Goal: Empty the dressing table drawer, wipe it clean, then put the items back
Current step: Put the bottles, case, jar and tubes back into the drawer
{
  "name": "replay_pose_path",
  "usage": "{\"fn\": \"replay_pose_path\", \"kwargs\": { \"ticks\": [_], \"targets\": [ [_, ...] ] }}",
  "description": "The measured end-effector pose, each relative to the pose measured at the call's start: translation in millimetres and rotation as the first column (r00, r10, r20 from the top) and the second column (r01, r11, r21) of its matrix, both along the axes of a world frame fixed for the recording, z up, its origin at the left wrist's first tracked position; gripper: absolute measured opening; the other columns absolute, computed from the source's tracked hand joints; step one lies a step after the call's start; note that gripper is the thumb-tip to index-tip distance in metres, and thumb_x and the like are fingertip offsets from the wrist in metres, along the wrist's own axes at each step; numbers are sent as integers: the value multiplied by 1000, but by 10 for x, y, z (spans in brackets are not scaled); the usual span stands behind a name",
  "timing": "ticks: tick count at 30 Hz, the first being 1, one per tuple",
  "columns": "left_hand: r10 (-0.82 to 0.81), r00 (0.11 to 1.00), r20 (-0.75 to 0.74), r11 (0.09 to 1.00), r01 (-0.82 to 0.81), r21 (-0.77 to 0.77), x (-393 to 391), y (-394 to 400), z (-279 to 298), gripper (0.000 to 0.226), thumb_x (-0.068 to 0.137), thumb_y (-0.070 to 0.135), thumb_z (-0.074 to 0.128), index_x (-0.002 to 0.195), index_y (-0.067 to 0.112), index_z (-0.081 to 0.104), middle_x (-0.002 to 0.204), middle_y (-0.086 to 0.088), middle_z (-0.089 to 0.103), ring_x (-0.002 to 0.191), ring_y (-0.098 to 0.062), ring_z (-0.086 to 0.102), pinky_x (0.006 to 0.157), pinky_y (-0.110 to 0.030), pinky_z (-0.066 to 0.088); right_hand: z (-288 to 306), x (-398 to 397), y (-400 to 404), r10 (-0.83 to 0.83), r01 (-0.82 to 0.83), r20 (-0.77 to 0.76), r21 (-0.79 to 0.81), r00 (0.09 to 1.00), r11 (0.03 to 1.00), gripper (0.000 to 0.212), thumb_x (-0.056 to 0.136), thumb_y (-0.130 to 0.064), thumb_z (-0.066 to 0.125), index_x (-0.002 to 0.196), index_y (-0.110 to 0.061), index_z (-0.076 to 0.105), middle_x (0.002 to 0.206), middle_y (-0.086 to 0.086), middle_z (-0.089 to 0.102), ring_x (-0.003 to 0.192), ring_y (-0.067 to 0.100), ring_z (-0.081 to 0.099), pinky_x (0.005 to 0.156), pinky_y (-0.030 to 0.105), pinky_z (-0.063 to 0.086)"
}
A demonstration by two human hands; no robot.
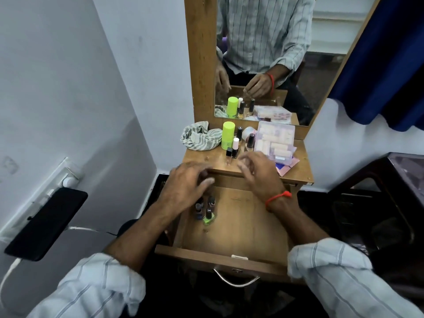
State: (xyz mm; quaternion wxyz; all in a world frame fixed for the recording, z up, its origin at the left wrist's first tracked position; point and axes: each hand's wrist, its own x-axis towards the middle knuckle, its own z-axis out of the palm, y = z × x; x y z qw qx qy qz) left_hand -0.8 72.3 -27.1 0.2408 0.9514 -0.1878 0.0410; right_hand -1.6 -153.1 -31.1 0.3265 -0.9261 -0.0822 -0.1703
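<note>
Below the mirror, the dressing table's drawer [238, 228] is pulled fully open toward the person, its wooden floor mostly bare. A small cluster of nail polish bottles [205, 210] stands upright near its back left corner, one with a green base at the front. The left hand [188, 187] hovers just above this cluster, fingers spread and curled downward, clamped on nothing that can be seen. The right hand [257, 173], wearing a red thread at the wrist, is raised over the drawer's back edge beside the surface [202, 157], fingers loosely bent; whether it pinches anything cannot be told, since both hands are blurred by motion.

On the surface sit a striped cloth [198, 138], a lime-green capped bottle [227, 135], several small bottles [236, 145] and a clear plastic organiser box [274, 140] over pink paper.

Judging by the layout, items are either being lifted out or returned; which one is unclear. Either way, the bottles are small and top-heavy, so each is best taken by the cap between fingertips and set down upright, without knocking its neighbours.

The left hand hides part of the cluster, so the bottle count is uncertain. Labels are too small to read. A metal handle [237, 280] hangs at the drawer front; everything beneath is dark
</note>
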Motion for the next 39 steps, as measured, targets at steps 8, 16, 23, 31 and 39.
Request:
{"fn": "replay_pose_path", "kwargs": {
  "ticks": [8, 16, 23, 31, 39],
  "targets": [
    [147, 986, 79, 986, -140, -93, 576, -753, 119, 39, 86, 50, 75, 116, 26, 69, 111, 0, 71, 106, -21, 63, 87, -38, 54, 443, 703, -15, -37, 46, 28, -526, 999, 849, 33, 96, -28, 58, 129, -26, 62, 126, 5, 57, 117, 33, 44, 95, 46, 40],
    [112, 985, 132, 986, -94, -140, 463, -487, 190, 17, 91, 32, 75, 106, 25, 76, 105, 3, 75, 97, -14, 67, 88, -35, 57, 342, 649, -20, -47, 52, 23, -477, 999, 878, 23, 95, -26, 61, 118, -23, 61, 125, 2, 63, 113, 28, 46, 93, 43, 39],
    [31, 999, 41, 999, -32, 27, 103, -120, 265, 12, 88, 38, 76, 99, 34, 78, 108, 12, 75, 101, -13, 66, 85, -38, 57, 227, 68, -74, 118, -126, -54, -165, 992, 978, 17, 94, -25, 63, 109, -20, 68, 104, -3, 67, 98, 17, 56, 85, 33, 46],
    [43, 998, 54, 968, -55, 245, 196, -333, -384, 29, 94, 43, 66, 123, 40, 70, 120, 11, 73, 112, -16, 59, 89, -34, 53, -268, -75, 136, -10, -66, -358, -200, 934, 977, 17, 89, -31, 61, 105, -31, 64, 110, -7, 66, 107, 20, 62, 84, 43, 55],
    [88, 995, -56, 943, -65, 325, 287, -426, -661, 17, 91, 42, 68, 108, 42, 70, 114, 0, 71, 111, -21, 60, 88, -36, 51, -501, -77, 290, -3, -107, -470, -206, 883, 973, 14, 89, -29, 57, 102, -33, 61, 111, -5, 64, 105, 26, 64, 85, 45, 54]
  ]
}}
